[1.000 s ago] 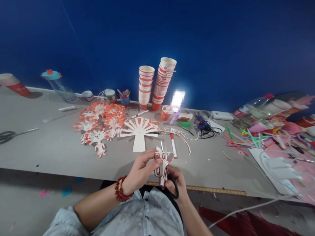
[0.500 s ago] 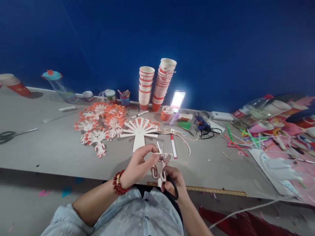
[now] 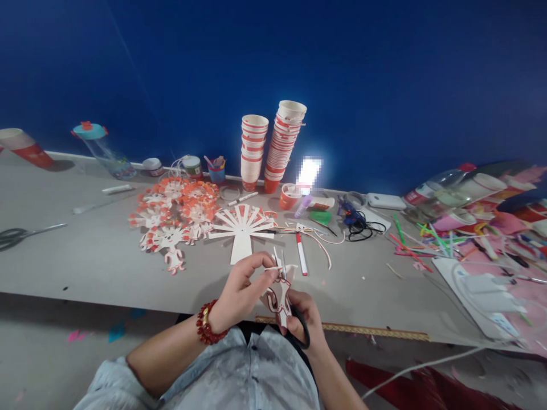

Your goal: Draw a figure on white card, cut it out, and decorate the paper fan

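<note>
Near the table's front edge, my left hand (image 3: 245, 287) pinches the upper end of a white paper cutout (image 3: 280, 296) with dark red outlines. My right hand (image 3: 308, 319) is closed round the black handles of a pair of scissors (image 3: 304, 333). Their blades point up and away from me, open a little, with paper at them; the middle of the scissors is hidden behind the cutout. Just beyond my left hand lies a white paper piece (image 3: 242, 245) cut into fanned strips. A red and white marker (image 3: 301, 254) rests to the right of the blades.
Decorated paper figures (image 3: 174, 213) lie heaped on the left, with other scissors (image 3: 25, 233) farther left. Two paper cup stacks (image 3: 285, 148) stand by the blue wall. A glue gun (image 3: 352, 213) with a black cord lies right of centre; pipe cleaners (image 3: 427, 242) and scraps clutter the right.
The cutout has shifted slightly to the right in my hands, and a paper flap beside the blades has turned. Both hands stay almost in place.
</note>
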`<control>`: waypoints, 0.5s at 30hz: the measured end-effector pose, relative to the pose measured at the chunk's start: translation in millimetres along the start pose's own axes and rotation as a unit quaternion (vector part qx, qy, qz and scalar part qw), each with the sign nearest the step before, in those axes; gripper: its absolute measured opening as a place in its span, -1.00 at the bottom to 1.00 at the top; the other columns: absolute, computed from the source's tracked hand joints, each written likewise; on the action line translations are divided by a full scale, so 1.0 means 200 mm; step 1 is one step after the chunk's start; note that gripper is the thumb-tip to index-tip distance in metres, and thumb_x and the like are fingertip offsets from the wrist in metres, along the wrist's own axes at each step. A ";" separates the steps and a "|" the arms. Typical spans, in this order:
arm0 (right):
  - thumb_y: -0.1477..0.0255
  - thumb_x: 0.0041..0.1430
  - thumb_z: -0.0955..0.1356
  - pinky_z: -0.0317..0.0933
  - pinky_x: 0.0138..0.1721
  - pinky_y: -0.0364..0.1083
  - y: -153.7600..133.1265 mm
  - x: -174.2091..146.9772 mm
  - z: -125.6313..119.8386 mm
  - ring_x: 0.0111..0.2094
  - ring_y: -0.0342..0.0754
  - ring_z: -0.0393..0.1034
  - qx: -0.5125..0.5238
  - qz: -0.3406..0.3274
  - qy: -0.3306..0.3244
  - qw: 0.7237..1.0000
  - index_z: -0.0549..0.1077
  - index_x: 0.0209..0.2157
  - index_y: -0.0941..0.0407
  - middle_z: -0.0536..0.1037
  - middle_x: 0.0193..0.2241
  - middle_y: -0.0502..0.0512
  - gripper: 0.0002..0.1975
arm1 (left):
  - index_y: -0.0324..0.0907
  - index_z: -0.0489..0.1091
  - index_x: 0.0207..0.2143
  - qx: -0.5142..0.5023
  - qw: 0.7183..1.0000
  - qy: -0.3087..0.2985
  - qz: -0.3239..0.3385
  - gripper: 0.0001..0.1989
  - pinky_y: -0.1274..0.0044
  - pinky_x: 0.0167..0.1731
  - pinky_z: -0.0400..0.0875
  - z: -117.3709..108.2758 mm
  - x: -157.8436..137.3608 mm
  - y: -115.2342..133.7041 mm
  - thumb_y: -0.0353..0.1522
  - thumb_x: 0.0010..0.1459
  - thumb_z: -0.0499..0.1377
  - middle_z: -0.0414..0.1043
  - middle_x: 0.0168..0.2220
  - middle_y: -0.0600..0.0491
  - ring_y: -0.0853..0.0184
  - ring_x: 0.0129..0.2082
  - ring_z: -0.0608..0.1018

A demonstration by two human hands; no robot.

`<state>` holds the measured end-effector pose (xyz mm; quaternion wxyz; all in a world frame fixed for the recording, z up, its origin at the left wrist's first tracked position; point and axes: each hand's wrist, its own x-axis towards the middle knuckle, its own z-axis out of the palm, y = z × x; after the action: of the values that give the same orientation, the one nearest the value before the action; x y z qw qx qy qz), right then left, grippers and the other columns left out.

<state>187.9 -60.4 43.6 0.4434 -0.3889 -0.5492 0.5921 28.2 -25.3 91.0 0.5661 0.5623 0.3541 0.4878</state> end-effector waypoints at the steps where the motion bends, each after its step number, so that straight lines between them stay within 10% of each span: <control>1: -0.27 -0.18 0.38 -0.10 -0.60 -0.15 0.00 0.00 0.00 -0.67 -0.18 0.03 0.002 0.002 0.003 1.000 0.36 -0.62 0.14 0.26 -0.73 -0.06 -0.32 | -0.19 0.31 -0.43 0.000 1.000 0.000 0.002 -0.77 0.56 -0.33 0.28 0.00 0.00 0.00 -0.27 0.27 0.11 0.36 -0.40 0.07 0.36 -0.38 0.39; 15: -0.19 -0.19 0.44 -0.04 -0.66 -0.18 0.04 -0.06 0.00 -0.66 -0.15 0.18 0.102 0.087 -0.036 0.990 0.44 -0.51 0.13 0.37 -0.66 0.00 -0.39 | -0.21 0.33 -0.42 -0.067 0.997 0.017 -0.038 -0.77 0.56 -0.35 0.25 0.00 -0.01 -0.02 -0.26 0.24 0.15 0.32 -0.40 0.08 0.39 -0.40 0.35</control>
<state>190.7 -72.0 35.7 0.4076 -0.3664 -0.4660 0.6946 29.0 -27.4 86.4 0.6147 0.5003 0.3515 0.4982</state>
